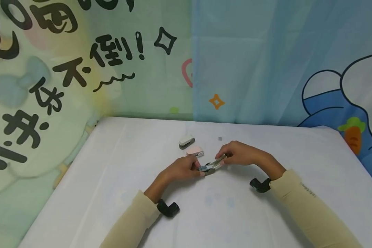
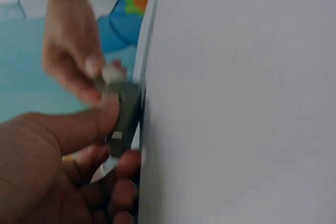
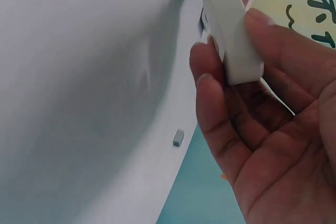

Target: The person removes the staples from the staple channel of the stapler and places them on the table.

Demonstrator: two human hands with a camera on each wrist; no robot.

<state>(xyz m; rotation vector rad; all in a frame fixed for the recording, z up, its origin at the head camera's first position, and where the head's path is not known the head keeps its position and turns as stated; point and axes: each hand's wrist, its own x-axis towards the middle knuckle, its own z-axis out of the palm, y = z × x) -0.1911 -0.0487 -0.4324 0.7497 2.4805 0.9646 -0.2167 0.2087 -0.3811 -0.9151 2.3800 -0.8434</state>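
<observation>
Between the two hands is a stapler (image 1: 211, 166), its white arm (image 3: 231, 30) and dark grey base (image 2: 127, 111) showing in the wrist views. My left hand (image 1: 182, 168) pinches one end, with the thumb on the dark part in the left wrist view. At the other end, my right hand (image 1: 238, 153) grips the white arm between thumb and fingers. The stapler is held low over the white table. Just beyond the left hand lies a pink stapler (image 1: 194, 151), and behind that a white and grey stapler (image 1: 186, 141).
A small grey block that looks like a strip of staples (image 3: 178, 138) lies on the white table (image 1: 121, 193) beyond the right hand. Printed curtains (image 1: 235, 62) hang behind the table's far edge. Each wrist wears a black camera mount (image 1: 168, 208).
</observation>
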